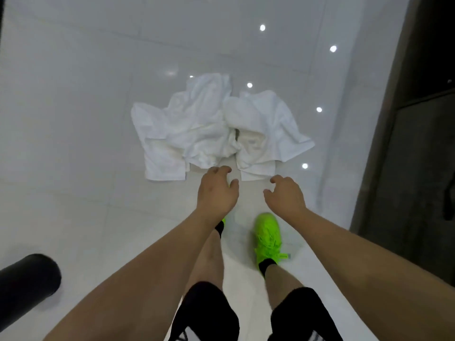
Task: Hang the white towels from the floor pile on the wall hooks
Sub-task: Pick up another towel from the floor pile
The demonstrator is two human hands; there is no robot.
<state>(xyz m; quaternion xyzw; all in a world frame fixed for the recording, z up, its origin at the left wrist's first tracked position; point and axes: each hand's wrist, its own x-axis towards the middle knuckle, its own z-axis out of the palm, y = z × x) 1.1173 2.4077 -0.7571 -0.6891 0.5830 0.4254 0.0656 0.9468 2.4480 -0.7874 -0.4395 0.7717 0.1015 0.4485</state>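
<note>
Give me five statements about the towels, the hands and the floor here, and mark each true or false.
1. The white towels lie in a crumpled pile on the glossy floor. True.
2. The left hand is gripping a towel. False: it holds nothing, its fingers loosely curled, near the pile's front edge.
3. The right hand holds nothing. True.
4. The shoe is red. False: it is bright green.
5. A towel already hangs on a hook. False: no hook is in view, and every towel seen is on the floor.
</note>
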